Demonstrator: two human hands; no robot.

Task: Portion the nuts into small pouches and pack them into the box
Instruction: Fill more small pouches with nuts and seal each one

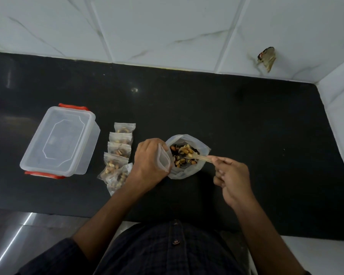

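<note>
A large clear bag of mixed nuts stands open on the black counter. My right hand pinches the handle of a small spoon whose bowl lies in the nuts. My left hand holds an empty small zip pouch upright against the bag's left rim. Several filled pouches lie in a column left of my left hand. The clear plastic box with red clips sits further left, its lid on.
The black counter runs to a white tiled wall at the back and right. A damaged spot shows in the wall tiles at upper right. The counter's front edge lies just before my body.
</note>
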